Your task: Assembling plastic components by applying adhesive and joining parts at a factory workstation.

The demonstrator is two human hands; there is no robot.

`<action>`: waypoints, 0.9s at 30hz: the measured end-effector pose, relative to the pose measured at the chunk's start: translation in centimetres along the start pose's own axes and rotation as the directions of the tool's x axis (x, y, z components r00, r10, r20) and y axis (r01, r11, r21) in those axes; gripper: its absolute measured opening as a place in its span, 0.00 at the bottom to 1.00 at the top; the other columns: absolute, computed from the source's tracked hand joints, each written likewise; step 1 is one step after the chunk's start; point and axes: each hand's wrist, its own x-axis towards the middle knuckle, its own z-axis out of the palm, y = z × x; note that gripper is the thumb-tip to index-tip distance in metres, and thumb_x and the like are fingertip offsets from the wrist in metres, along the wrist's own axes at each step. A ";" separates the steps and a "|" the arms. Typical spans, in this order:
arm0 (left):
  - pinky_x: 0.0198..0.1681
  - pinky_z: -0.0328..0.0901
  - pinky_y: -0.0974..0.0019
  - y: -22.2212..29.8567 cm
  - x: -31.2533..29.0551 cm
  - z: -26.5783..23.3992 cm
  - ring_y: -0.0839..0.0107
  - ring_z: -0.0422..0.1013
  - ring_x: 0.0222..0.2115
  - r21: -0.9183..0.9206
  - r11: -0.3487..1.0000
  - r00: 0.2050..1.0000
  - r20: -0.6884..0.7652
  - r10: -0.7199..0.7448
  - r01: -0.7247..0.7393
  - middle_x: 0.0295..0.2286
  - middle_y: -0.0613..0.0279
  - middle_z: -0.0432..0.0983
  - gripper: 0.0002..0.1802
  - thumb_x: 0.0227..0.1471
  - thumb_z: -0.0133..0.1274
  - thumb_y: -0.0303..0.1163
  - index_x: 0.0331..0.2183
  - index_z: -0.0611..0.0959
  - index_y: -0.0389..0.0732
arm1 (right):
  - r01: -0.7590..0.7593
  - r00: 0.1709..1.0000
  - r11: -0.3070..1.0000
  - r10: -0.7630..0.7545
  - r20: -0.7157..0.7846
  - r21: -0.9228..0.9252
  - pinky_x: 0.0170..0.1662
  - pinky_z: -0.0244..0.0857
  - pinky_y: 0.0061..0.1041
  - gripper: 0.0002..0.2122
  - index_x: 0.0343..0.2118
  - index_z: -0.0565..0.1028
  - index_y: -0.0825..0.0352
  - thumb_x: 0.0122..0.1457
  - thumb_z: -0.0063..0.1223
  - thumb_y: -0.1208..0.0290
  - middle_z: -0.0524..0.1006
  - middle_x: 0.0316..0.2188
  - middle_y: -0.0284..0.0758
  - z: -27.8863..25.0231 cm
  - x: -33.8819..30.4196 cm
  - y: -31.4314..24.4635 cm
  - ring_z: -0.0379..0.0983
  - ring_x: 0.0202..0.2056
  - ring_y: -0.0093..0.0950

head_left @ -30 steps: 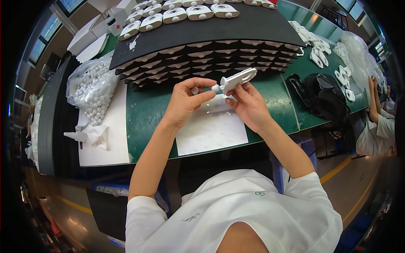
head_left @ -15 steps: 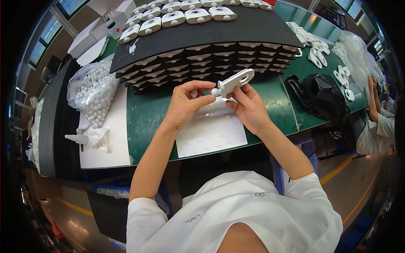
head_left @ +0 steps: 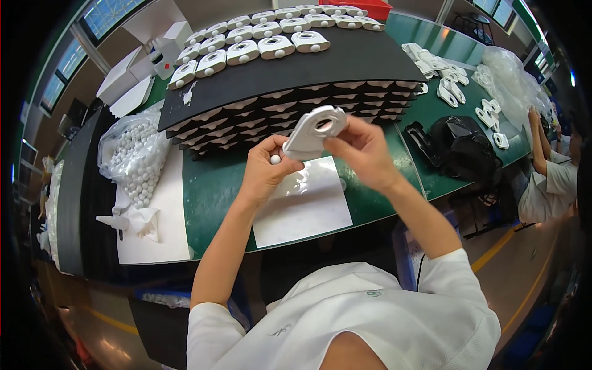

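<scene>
My right hand (head_left: 368, 154) pinches a white plastic housing (head_left: 305, 137) between thumb and fingers, near the round hole at its upper end. The housing is tilted, its wider lower end close to my left hand (head_left: 264, 176). That hand is closed, with a small white ball (head_left: 275, 160) held in the curl of its fingers. The left fingertips meet or lie behind the housing's lower edge; I cannot tell if they grip it. Below both hands lies a white sheet (head_left: 302, 216) with a clear film piece on it.
Ahead, stacked black boards (head_left: 259, 80) carry rows of similar white housings with balls. A clear bag of white balls (head_left: 139, 148) lies left, near crumpled tissue (head_left: 142, 222). Rightward are loose white parts (head_left: 453, 89), a black bag (head_left: 462, 148) and another person's arm (head_left: 538, 142).
The housing has tipped upright and moved left, with my right grip now near its hole. The ball formerly between my left fingertips and the housing's end is out of sight; one ball still shows.
</scene>
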 end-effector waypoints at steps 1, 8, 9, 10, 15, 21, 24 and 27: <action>0.20 0.52 0.82 -0.2 0.0 -0.4 0.88 0.56 0.19 0.002 0.999 0.999 0.026 -0.034 0.034 0.18 0.76 0.62 0.16 0.35 0.58 0.24 0.32 0.75 0.40 | 0.052 0.998 0.994 -0.049 0.032 -0.095 0.31 0.60 0.14 0.10 0.38 0.69 0.68 0.53 0.51 0.75 0.73 0.27 0.28 -0.5 0.9 -1.1 0.66 0.27 0.14; 0.14 0.46 0.82 0.0 0.6 -1.6 0.82 0.58 0.22 -0.533 0.824 0.973 0.001 -0.229 0.195 0.24 0.68 0.66 0.14 0.47 0.50 0.29 0.39 0.70 0.38 | 0.215 0.917 0.705 -0.383 -0.107 -0.675 0.30 0.60 0.15 0.17 0.44 0.66 0.71 0.54 0.50 0.69 0.74 0.29 0.32 -8.0 11.7 -6.5 0.66 0.27 0.15; 0.14 0.49 0.81 -0.3 0.7 -2.0 0.77 0.60 0.24 -0.613 0.767 0.969 -0.006 -0.247 0.192 0.27 0.62 0.67 0.17 0.47 0.47 0.24 0.42 0.69 0.35 | 0.220 0.916 0.705 -0.386 -0.106 -0.674 0.30 0.60 0.15 0.17 0.44 0.66 0.71 0.54 0.50 0.69 0.74 0.29 0.32 -9.0 13.1 -6.5 0.66 0.27 0.15; 0.14 0.49 0.81 -0.5 0.8 -2.2 0.77 0.60 0.24 -0.612 0.768 0.970 -0.006 -0.244 0.189 0.27 0.62 0.67 0.17 0.47 0.47 0.24 0.42 0.69 0.35 | 0.108 0.945 0.709 -0.291 -0.150 -0.697 0.30 0.60 0.15 0.17 0.44 0.68 0.71 0.53 0.50 0.67 0.74 0.29 0.32 -10.0 14.4 -6.1 0.66 0.27 0.16; 0.20 0.53 0.79 -1.0 1.0 -2.6 0.69 0.62 0.29 -0.665 0.714 0.961 0.021 -0.274 0.218 0.34 0.55 0.65 0.21 0.41 0.41 0.16 0.42 0.67 0.31 | -0.218 0.965 0.718 0.059 -0.254 -0.661 0.30 0.64 0.16 0.14 0.36 0.75 0.68 0.50 0.53 0.64 0.73 0.26 0.32 -11.5 18.4 -4.6 0.68 0.27 0.19; 0.19 0.53 0.79 -1.1 0.9 -2.9 0.72 0.61 0.27 -0.652 0.729 0.966 0.019 -0.259 0.208 0.36 0.52 0.65 0.21 0.43 0.38 0.14 0.44 0.64 0.32 | -0.261 0.963 0.631 0.115 -0.245 -0.730 0.28 0.66 0.16 0.16 0.36 0.76 0.65 0.49 0.53 0.58 0.74 0.28 0.30 -12.6 17.8 -6.8 0.69 0.26 0.19; 0.18 0.53 0.80 -1.0 0.9 -3.0 0.74 0.60 0.26 -0.647 0.736 0.975 0.049 -0.218 0.197 0.36 0.53 0.65 0.21 0.43 0.36 0.14 0.44 0.63 0.32 | -0.259 0.963 0.525 0.083 -0.255 -0.810 0.33 0.64 0.18 0.21 0.43 0.72 0.62 0.49 0.52 0.53 0.73 0.40 0.29 -18.4 17.4 -8.4 0.70 0.34 0.20; 0.15 0.50 0.82 -0.9 1.1 -2.6 0.77 0.58 0.23 -0.623 0.754 0.972 0.052 -0.228 0.210 0.36 0.54 0.66 0.16 0.49 0.40 0.19 0.43 0.63 0.34 | -0.341 0.938 0.206 0.005 -0.348 -0.917 0.25 0.64 0.21 0.17 0.35 0.76 0.66 0.47 0.54 0.59 0.76 0.25 0.32 -26.4 16.7 -7.7 0.71 0.23 0.21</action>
